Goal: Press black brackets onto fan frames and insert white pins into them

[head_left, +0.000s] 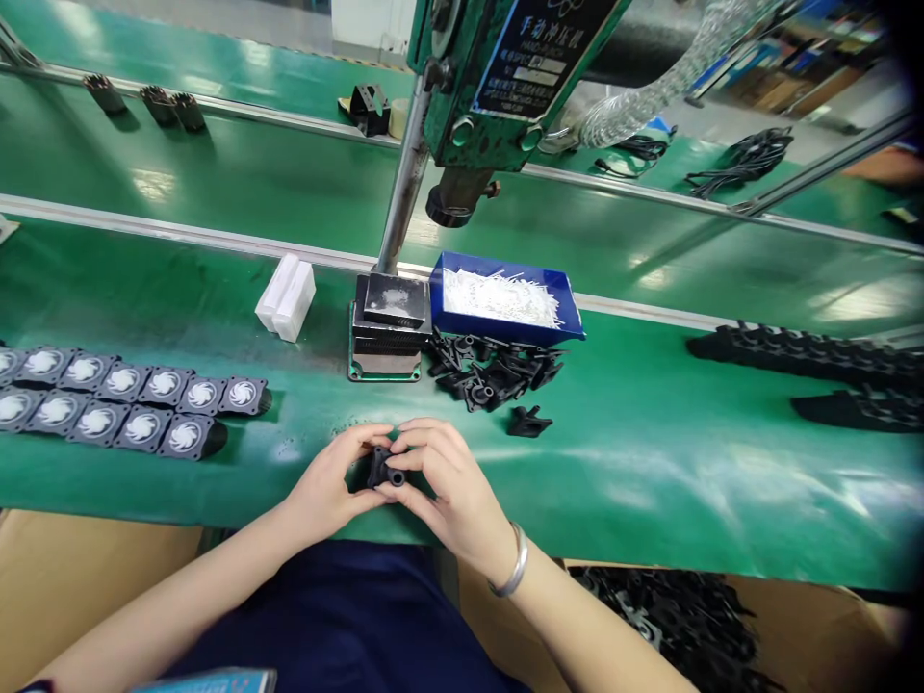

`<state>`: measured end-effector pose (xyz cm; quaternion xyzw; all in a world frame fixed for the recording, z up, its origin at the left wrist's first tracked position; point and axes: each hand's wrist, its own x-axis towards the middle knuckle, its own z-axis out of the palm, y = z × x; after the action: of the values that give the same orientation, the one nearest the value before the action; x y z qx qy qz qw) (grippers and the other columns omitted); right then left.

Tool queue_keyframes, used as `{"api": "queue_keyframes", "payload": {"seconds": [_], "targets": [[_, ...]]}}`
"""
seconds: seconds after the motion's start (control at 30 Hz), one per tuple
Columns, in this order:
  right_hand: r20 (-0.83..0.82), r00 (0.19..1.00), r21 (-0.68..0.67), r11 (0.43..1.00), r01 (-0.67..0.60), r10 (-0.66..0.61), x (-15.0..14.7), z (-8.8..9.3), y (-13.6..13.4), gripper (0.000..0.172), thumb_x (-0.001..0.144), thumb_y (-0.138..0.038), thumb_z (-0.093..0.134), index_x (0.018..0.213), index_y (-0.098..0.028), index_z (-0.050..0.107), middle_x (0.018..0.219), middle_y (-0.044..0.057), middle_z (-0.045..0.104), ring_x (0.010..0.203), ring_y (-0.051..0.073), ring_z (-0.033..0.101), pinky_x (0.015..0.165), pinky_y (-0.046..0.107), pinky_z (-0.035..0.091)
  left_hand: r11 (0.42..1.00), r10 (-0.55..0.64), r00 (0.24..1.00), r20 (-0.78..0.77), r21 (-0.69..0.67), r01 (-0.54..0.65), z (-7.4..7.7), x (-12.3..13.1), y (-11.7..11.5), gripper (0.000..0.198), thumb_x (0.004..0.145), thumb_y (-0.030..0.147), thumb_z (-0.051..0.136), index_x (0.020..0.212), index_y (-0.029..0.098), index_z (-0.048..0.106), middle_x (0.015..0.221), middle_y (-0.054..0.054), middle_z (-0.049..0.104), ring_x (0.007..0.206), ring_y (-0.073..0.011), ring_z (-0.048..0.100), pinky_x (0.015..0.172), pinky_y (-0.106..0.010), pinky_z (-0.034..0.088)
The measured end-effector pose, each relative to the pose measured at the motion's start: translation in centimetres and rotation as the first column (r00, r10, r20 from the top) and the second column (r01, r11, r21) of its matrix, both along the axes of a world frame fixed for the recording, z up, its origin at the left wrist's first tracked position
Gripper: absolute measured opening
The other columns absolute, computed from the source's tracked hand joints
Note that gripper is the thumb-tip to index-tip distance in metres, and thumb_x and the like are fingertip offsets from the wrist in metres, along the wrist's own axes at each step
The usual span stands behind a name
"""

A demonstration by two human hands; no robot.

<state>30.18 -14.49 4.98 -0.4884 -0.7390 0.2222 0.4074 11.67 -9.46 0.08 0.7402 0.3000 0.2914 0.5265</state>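
Close to the front edge of the green bench, my left hand (333, 483) and my right hand (449, 481) both grip a small black plastic part (380, 466) with a round hollow stub. My left fingers and thumb curve round its left side, while my right fingertips and thumb pinch it by the stub. Part of it is hidden behind the fingers. Beyond my hands stands the black base block (394, 300) of a hand press. A heap of similar black parts (498, 371) lies right of that base, and one loose black part (529, 421) sits nearer me.
The green press head (480, 96) hangs above the base on a metal column (404, 178). Behind the heap is a blue bin (509, 332) of thin white pins. White blocks (287, 296) stand left. Rows of small fans (122, 380) lie far left; black parts (808, 354) line the right.
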Motion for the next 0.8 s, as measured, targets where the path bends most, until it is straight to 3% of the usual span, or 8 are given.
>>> {"api": "queue_keyframes", "payload": {"seconds": [0.23, 0.4, 0.5, 0.57, 0.63, 0.7, 0.77, 0.8], "targets": [[-0.056, 0.998, -0.054, 0.998, 0.034, -0.037, -0.4, -0.7, -0.2, 0.017, 0.091, -0.026, 0.068, 0.102, -0.022, 0.056, 0.100, 0.006, 0.061, 0.106, 0.023, 0.055, 0.096, 0.044, 0.047, 0.987, -0.043, 0.995, -0.094, 0.152, 0.057, 1.1, -0.4, 0.6, 0.053, 0.086, 0.027, 0.070, 0.133, 0.027, 0.045, 0.127, -0.007, 0.060, 0.113, -0.0204, 0.061, 0.100, -0.038, 0.052], [-0.096, 0.994, -0.055, 0.997, 0.050, -0.055, -0.7, -1.6, -0.6, 0.015, 0.093, -0.029, 0.065, 0.104, -0.023, 0.056, 0.102, 0.006, 0.061, 0.106, 0.024, 0.056, 0.095, 0.044, 0.048, 0.993, -0.047, 0.991, -0.125, 0.101, 0.060, 1.5, -0.4, 0.7, 0.054, 0.082, 0.024, 0.074, 0.129, 0.024, 0.048, 0.123, -0.007, 0.062, 0.110, -0.0211, 0.062, 0.097, -0.037, 0.054], [-0.105, 0.994, -0.045, 0.999, -0.011, 0.006, 0.5, -0.6, 0.0, 0.025, 0.092, -0.043, 0.064, 0.108, -0.025, 0.057, 0.107, 0.006, 0.061, 0.108, 0.025, 0.057, 0.092, 0.043, 0.050, 0.990, -0.040, 0.993, -0.111, 0.128, 0.054, 2.7, -0.3, 1.0, 0.050, 0.081, 0.021, 0.074, 0.126, 0.023, 0.051, 0.118, -0.006, 0.063, 0.109, -0.0209, 0.062, 0.094, -0.036, 0.055], [-0.059, 0.998, 0.010, 1.000, -0.009, 0.010, 2.1, 1.7, 1.2, 0.032, 0.092, -0.046, 0.063, 0.114, -0.025, 0.057, 0.115, 0.008, 0.060, 0.112, 0.026, 0.056, 0.094, 0.043, 0.050, 0.972, -0.031, 0.996, -0.085, 0.228, 0.050, 4.6, -0.2, 2.1, 0.042, 0.082, 0.022, 0.073, 0.120, 0.022, 0.055, 0.113, -0.005, 0.063, 0.106, -0.0197, 0.062, 0.092, -0.035, 0.054], [-0.006, 0.995, 0.172, 0.980, 0.104, -0.104, 3.9, 5.4, 3.2, 0.027, 0.094, -0.038, 0.062, 0.117, -0.024, 0.057, 0.120, 0.009, 0.057, 0.114, 0.027, 0.055, 0.098, 0.046, 0.047, 0.928, -0.007, 1.000, -0.027, 0.372, 0.017, 7.4, 0.2, 4.0, 0.035, 0.083, 0.024, 0.074, 0.114, 0.020, 0.059, 0.110, -0.005, 0.063, 0.104, -0.0187, 0.061, 0.092, -0.034, 0.053], [-0.055, 0.966, 0.425, 0.870, 0.251, -0.252, 5.5, 10.1, 5.9, 0.023, 0.093, -0.029, 0.063, 0.114, -0.022, 0.058, 0.116, 0.009, 0.057, 0.112, 0.026, 0.055, 0.100, 0.048, 0.046, 0.870, 0.032, 0.998, 0.048, 0.491, -0.051, 10.2, 0.9, 6.5, 0.035, 0.082, 0.028, 0.076, 0.112, 0.019, 0.061, 0.108, -0.005, 0.064, 0.102, -0.0184, 0.061, 0.091, -0.033, 0.053], [-0.177, 0.951, 0.595, 0.742, 0.309, -0.255, 6.6, 15.4, 9.1, 0.028, 0.093, -0.027, 0.063, 0.118, -0.018, 0.054, 0.119, 0.010, 0.053, 0.115, 0.023, 0.054, 0.098, 0.043, 0.049, 0.836, 0.088, 0.992, 0.092, 0.534, -0.124, 12.2, 2.0, 9.3, 0.036, 0.080, 0.030, 0.077, 0.110, 0.018, 0.062, 0.105, -0.005, 0.064, 0.099, -0.0185, 0.061, 0.086, -0.033, 0.055], [-0.195, 0.954, 0.623, 0.722, 0.300, -0.228, 6.9, 18.0, 10.7, 0.035, 0.093, -0.027, 0.063, 0.124, -0.016, 0.050, 0.126, 0.011, 0.049, 0.118, 0.021, 0.052, 0.102, 0.040, 0.048, 0.838, 0.113, 0.988, 0.104, 0.524, -0.151, 12.7, 2.6, 10.7, 0.037, 0.078, 0.030, 0.079, 0.108, 0.017, 0.062, 0.102, -0.005, 0.064, 0.097, -0.0187, 0.062, 0.083, -0.032, 0.056]]}}
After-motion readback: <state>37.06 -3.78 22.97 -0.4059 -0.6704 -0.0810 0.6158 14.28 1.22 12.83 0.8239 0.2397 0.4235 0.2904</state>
